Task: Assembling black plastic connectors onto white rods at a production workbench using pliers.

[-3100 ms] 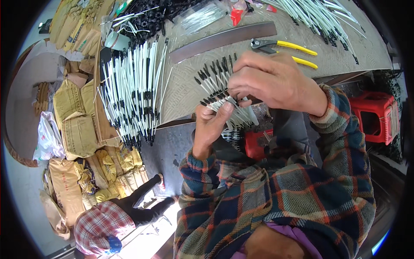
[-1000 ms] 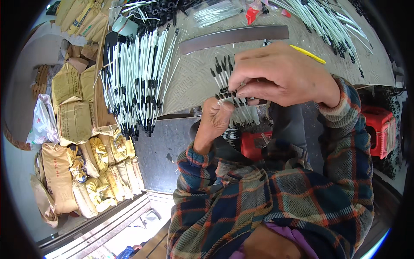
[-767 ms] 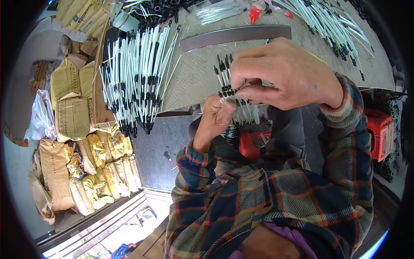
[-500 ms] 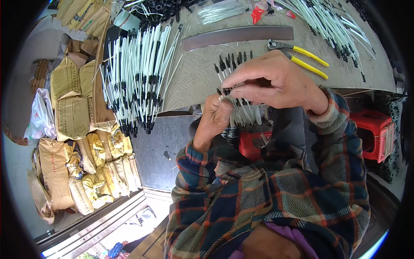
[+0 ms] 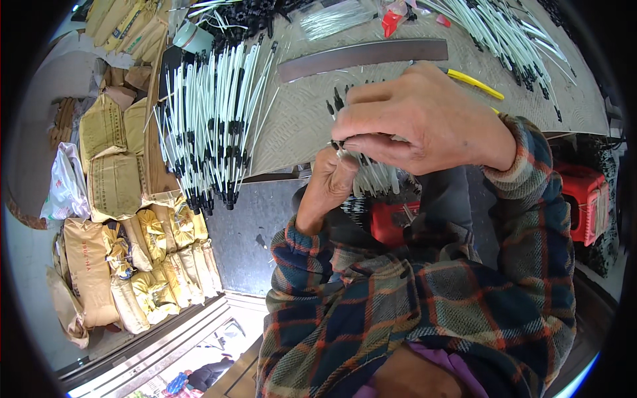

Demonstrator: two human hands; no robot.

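Note:
Just past the table's front edge, my left hand [image 5: 332,182] is closed round a bunch of thin white rods [image 5: 375,178] with black fittings. Several of their black tips [image 5: 337,101] stick up beyond my fingers, partly behind my right hand. My right hand [image 5: 431,119] lies over the bunch from the right, its thumb and fingers pinched together at a small black end fitting [image 5: 337,144] beside my left thumb. The pinching fingertips largely cover that fitting. How far the rods run under my right hand is hidden.
A large pile of similar rods [image 5: 219,113] overhangs the table's left edge; more rods [image 5: 491,40] lie at the far right. A dark flat bar [image 5: 363,60] and yellow-handled pliers [image 5: 474,84] lie beyond my hands. Red stools [image 5: 576,192] and brown sacks [image 5: 89,265] stand around.
My right hand has turned and come farther over the bunch, covering more black tips and most of the pliers. My left hand keeps its hold on the rods.

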